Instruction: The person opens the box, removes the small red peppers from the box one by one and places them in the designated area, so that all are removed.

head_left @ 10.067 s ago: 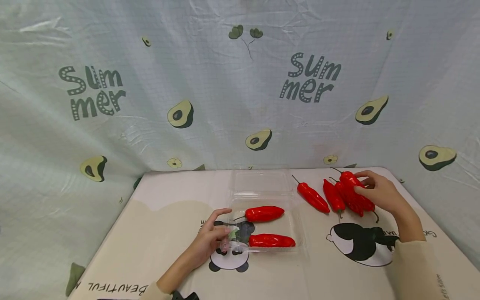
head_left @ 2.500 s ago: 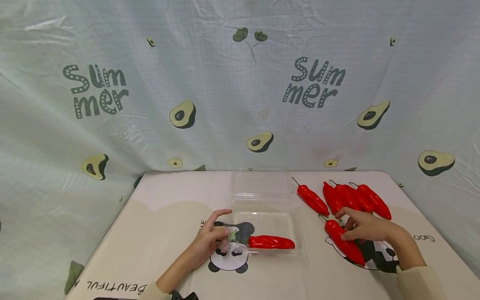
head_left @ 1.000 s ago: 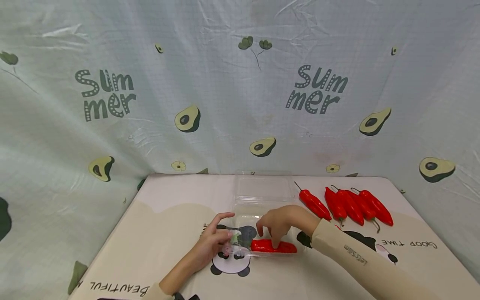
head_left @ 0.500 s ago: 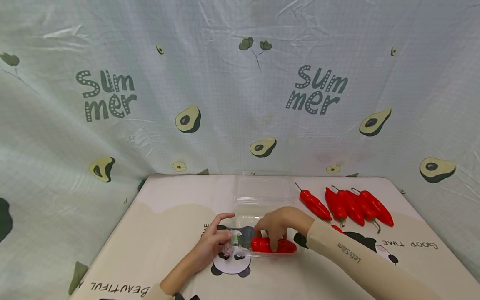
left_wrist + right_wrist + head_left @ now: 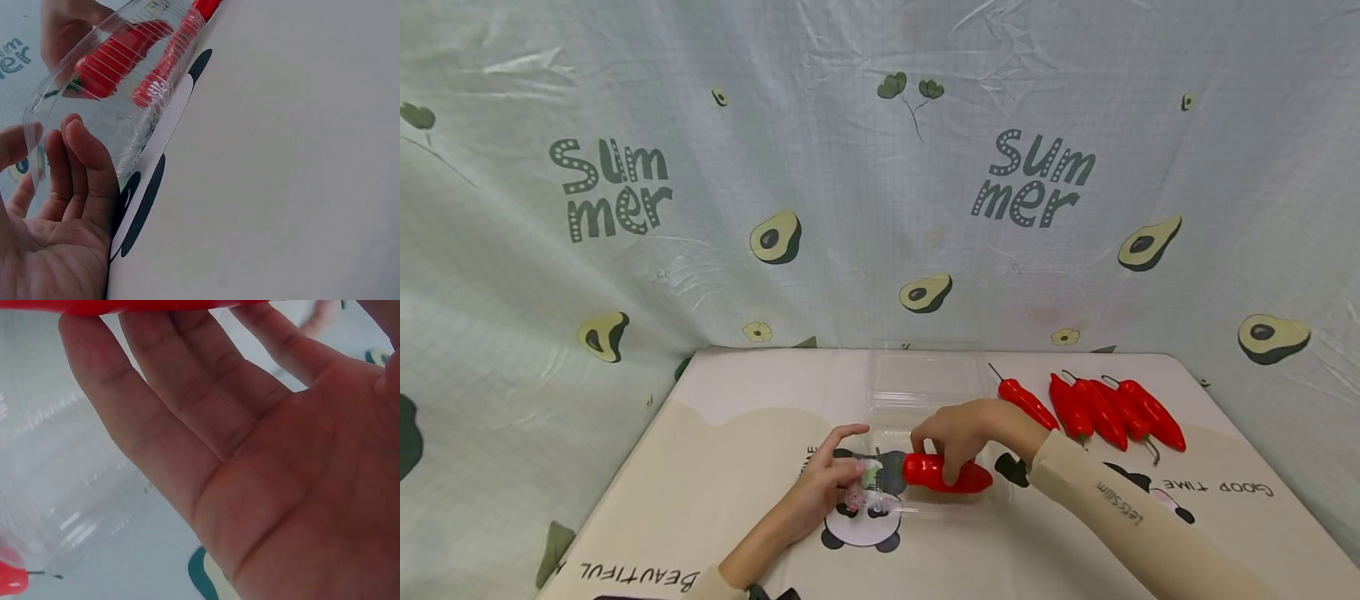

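Note:
My left hand (image 5: 822,483) grips the left end of a clear plastic container (image 5: 996,450), whose lid stands open at the back. In the left wrist view the container's clear wall (image 5: 37,100) lies between its fingers. Over the container's near half my right hand (image 5: 958,437) pinches a red chili pepper (image 5: 925,472) between thumb and fingers, stem pointing left. In the right wrist view the fingers (image 5: 181,387) touch the underside of the pepper (image 5: 156,305), which is cut off at the top edge. In the left wrist view more red shows through the clear wall below the held pepper (image 5: 112,62).
Several red chili peppers (image 5: 1101,408) lie side by side at the back right of the table (image 5: 760,375). A lone pepper (image 5: 1028,402) lies nearer the container, partly behind my right arm. The open lid (image 5: 928,375) lies behind the container. A patterned cloth (image 5: 842,175) hangs behind.
Ten seconds ago two peppers lay in the container; by 2.5 seconds ago one was in my right hand at the right. Since then this hand has reached in and raised the other slightly.

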Motion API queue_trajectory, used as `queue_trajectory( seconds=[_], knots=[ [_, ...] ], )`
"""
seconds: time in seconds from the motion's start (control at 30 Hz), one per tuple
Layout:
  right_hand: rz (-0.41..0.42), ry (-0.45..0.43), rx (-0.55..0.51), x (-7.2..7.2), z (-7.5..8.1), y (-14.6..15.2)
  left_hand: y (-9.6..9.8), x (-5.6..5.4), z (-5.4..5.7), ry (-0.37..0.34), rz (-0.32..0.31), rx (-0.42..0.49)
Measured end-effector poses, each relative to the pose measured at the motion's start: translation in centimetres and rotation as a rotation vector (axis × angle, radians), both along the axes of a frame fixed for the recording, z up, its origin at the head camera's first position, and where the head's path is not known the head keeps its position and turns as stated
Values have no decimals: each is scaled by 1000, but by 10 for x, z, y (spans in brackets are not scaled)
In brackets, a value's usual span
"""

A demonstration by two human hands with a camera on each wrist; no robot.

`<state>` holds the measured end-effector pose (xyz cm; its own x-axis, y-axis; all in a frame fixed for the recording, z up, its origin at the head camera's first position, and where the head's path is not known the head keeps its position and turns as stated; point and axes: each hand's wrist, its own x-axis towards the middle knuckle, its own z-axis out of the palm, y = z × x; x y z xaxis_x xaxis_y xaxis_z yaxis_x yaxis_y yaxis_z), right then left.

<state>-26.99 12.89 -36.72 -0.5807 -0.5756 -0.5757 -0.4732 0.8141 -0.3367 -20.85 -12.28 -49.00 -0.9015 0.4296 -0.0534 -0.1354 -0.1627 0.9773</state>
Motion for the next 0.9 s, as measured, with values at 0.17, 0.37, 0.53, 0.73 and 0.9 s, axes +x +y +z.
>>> queue_trajectory(
  seconds=[0.17,0.37,0.53,0.73,0.9],
  knots=[
    [-10,21,-64,1,10,13,0,0,0,-3,-1,-8],
    [-44,22,-163,6,21,34,0,-1,0,-4,-3,-12],
    [-122,16,-267,12,30,54,-1,-1,0,6,-8,-11],
    [-169,43,-360,18,37,77,-1,0,1,1,-5,3],
    [-236,71,-396,22,39,104,0,1,2,-2,-8,2]
  ],
)
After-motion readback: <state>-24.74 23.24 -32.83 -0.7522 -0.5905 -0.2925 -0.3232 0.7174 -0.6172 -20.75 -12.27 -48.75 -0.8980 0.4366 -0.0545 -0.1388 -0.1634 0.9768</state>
